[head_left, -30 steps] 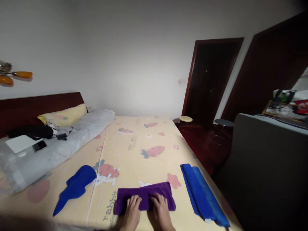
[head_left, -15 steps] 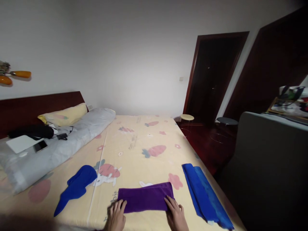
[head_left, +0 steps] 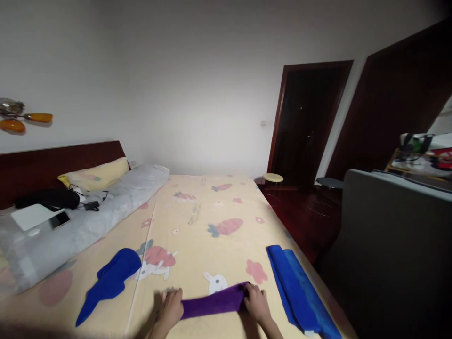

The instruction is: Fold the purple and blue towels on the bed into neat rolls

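Observation:
A purple towel (head_left: pixel 213 302) stretches as a narrow band between my hands, just over the near part of the bed. Its left end is in my left hand (head_left: pixel 172 307), fingers closed round it. At the right end my right hand (head_left: pixel 257 302) pinches the upper corner. To the left lies a crumpled blue cloth (head_left: pixel 111 281). On the right, folded blue towels (head_left: pixel 298 292) lie side by side along the bed's edge.
The bed (head_left: pixel 190 212) has a yellow sheet with carrots and rabbits. A rolled grey quilt (head_left: pixel 116 207) bears a phone (head_left: pixel 60 219), a white flat device (head_left: pixel 35 216) and cables. Stools (head_left: pixel 273 177) stand by the door; a dark grey panel (head_left: pixel 388 245) rises at right.
The purple towel lay flat and wider under my fingertips; now both hands grip its ends and it shows as a narrower strip. The view has tilted slightly upward.

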Demonstrator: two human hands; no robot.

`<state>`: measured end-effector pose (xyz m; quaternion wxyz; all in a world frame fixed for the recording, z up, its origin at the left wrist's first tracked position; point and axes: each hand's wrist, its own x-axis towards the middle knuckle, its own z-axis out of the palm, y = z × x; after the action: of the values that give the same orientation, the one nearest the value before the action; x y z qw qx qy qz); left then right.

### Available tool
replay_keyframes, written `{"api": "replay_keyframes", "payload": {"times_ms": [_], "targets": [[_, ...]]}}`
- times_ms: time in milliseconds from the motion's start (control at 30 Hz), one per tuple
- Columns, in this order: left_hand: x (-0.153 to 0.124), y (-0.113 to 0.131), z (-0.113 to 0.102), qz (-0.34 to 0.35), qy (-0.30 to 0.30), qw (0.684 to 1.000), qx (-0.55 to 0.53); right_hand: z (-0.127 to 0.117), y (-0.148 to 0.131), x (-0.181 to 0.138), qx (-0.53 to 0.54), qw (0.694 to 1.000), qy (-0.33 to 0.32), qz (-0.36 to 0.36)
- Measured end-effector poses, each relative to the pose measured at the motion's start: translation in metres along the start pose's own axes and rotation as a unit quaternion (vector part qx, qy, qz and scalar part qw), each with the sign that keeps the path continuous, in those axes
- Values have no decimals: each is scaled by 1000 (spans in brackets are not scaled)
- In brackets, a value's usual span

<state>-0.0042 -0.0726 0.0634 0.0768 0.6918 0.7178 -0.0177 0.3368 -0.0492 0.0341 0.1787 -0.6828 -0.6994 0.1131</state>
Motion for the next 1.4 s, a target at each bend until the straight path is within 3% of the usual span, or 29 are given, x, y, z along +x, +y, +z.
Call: {"api": "replay_keyframes", "payload": {"times_ms": [133, 267, 400, 500, 667, 800, 1000, 1133, 1267, 1400], "targets": [[2, 1, 10, -43, 40, 998, 25, 10, -8, -3, -34, 997, 60, 36], [10, 19, 41, -33, 86, 996, 0, 57, -24, -11, -27, 989, 124, -71], [17, 53, 67, 103, 22, 991, -85, 119, -45, -12, -11, 980, 72, -187], [12, 59, 69, 113, -25, 989, -95, 130, -40, -14, -9, 978, 62, -198], [-3, 21, 55, 65, -31, 996, -50, 77, 5, -17, -7, 993, 32, -113], [-7, 6, 46, 66, -18, 997, -35, 24, 5, -16, 17, 998, -15, -54], [-2, 13, 36, 59, -5, 997, -49, -45, -32, 14, 61, 995, -54, -56], [2, 7, 27, 52, -17, 992, -112, -102, -61, 32, 95, 987, -31, -126], [2, 16, 17, 28, -10, 940, -339, -167, -114, 22, 156, 962, -14, -222], [-2, 50, 20, 6, -50, 885, -462, -216, -166, -5, 286, 911, 3, -297]]}}
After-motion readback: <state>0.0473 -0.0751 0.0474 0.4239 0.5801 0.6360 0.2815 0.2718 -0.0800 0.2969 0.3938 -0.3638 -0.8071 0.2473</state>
